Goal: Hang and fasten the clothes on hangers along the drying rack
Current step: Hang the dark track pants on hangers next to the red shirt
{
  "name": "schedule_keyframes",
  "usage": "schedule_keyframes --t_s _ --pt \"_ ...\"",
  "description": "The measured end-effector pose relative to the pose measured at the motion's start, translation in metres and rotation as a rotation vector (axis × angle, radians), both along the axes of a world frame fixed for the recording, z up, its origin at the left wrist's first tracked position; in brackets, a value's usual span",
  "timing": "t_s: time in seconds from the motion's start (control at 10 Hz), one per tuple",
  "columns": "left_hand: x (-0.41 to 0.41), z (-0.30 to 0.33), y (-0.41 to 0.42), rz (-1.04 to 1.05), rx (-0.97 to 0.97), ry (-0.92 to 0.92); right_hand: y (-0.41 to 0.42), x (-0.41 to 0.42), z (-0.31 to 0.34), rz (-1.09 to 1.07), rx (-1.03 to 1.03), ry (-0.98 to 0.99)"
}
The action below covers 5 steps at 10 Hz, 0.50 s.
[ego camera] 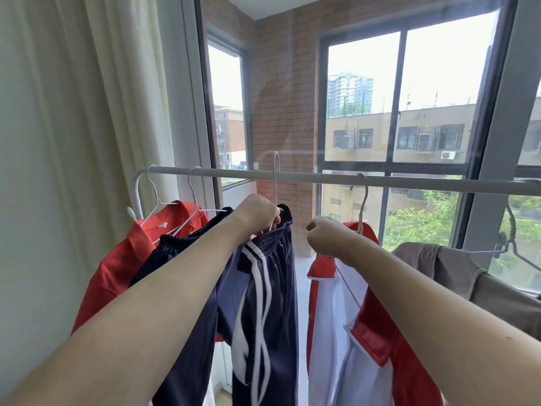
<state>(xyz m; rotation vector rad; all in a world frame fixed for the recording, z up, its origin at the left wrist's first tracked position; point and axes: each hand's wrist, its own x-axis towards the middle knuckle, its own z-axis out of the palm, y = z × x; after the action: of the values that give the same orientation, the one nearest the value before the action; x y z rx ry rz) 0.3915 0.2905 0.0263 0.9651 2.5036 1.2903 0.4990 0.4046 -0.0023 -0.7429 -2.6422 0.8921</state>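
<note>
- The dark blue pants (263, 288) with white stripes hang from a thin white hanger (275, 183), near the middle of the drying rack bar (322, 178).
- The hook of that hanger sticks up above the bar; I cannot tell if it sits on the bar.
- The left hand (257, 215) grips the waistband of the pants and the bottom of the hanger.
- The right hand (325, 238) is curled into a fist just beside the pants. It is by the collar of a red and white jacket (366, 332). I cannot tell if it holds anything.
- The red and white jacket hangs from a gray hanger (364, 200) on the bar, to the right of the pants.
- Toward the left end of the bar hang another pair of dark blue pants (181, 244) and a red top (117, 268), each on a white hanger.
- Toward the right end of the bar, a brown cloth (456, 271) hangs on a hanger with a clip.
- A pale curtain (87, 112) hangs on the left.
- Big windows (424, 98) and a brick wall (281, 98) stand behind the rack.
</note>
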Motion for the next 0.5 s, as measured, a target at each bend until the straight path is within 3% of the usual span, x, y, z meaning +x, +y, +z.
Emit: schedule_keyframes --t_s 0.5 --pt "0.004 0.017 -0.013 -0.033 -0.101 0.148 -0.012 0.009 0.010 0.020 -0.004 0.139"
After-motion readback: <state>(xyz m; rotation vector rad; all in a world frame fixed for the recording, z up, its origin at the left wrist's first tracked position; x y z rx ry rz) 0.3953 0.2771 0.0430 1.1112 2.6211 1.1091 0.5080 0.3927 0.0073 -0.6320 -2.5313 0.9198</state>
